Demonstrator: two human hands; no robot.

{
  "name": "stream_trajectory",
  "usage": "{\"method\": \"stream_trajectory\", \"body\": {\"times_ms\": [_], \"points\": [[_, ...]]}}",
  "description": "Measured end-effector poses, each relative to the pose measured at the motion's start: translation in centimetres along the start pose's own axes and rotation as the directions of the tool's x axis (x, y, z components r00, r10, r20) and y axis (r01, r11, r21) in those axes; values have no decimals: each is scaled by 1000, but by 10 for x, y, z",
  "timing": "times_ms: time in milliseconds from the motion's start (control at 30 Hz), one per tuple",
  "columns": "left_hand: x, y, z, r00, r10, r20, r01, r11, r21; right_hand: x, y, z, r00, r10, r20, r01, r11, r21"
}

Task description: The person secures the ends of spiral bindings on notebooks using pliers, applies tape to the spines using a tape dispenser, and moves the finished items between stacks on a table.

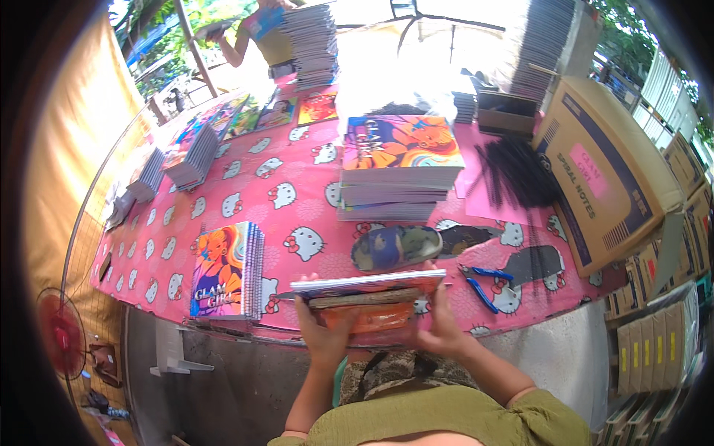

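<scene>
Low over the table's near edge, my left hand (325,334) and my right hand (440,331) grip a notebook (368,282) from both sides. Its white page edge faces up, and an orange surface with a brown strip shows below; whether this is one notebook or several, I cannot tell. Just beyond it lies a blue and olive slipper (396,247). Blue-handled pliers (485,287) rest with jaws apart, right of my right hand. To the left of my left hand stands a small pile of spiral-bound notebooks (223,273) with colourful covers.
A pink patterned tablecloth (282,195) covers the table. Farther back are a tall notebook stack (401,182), black spiral coils (515,172) and a large cardboard box (606,175). More notebook piles (190,160) line the left side. A person (271,41) stands across the table.
</scene>
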State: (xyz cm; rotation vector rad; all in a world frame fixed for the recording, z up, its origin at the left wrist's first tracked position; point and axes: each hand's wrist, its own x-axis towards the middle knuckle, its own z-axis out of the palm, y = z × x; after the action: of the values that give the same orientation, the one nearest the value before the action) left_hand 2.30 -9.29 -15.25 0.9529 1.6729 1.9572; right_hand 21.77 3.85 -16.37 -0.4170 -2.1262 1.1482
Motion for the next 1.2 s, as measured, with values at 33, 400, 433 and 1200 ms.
{"method": "stream_trajectory", "body": {"times_ms": [33,400,433,1200], "points": [[5,-8,-5,1000,11,1,-11,1000,-27,-1,-13,-3,1000,17,26,-17,1000,9],[25,75,18,777,609,159,-586,609,535,23,140,-241,646,338,-685,-761,217,-611],[22,84,25,775,593,216,-599,582,549,26,142,-248,648,364,-669,-760,253,-599],[32,82,74,782,398,479,-619,579,531,49,94,-242,863,164,-477,-503,352,-790]]}}
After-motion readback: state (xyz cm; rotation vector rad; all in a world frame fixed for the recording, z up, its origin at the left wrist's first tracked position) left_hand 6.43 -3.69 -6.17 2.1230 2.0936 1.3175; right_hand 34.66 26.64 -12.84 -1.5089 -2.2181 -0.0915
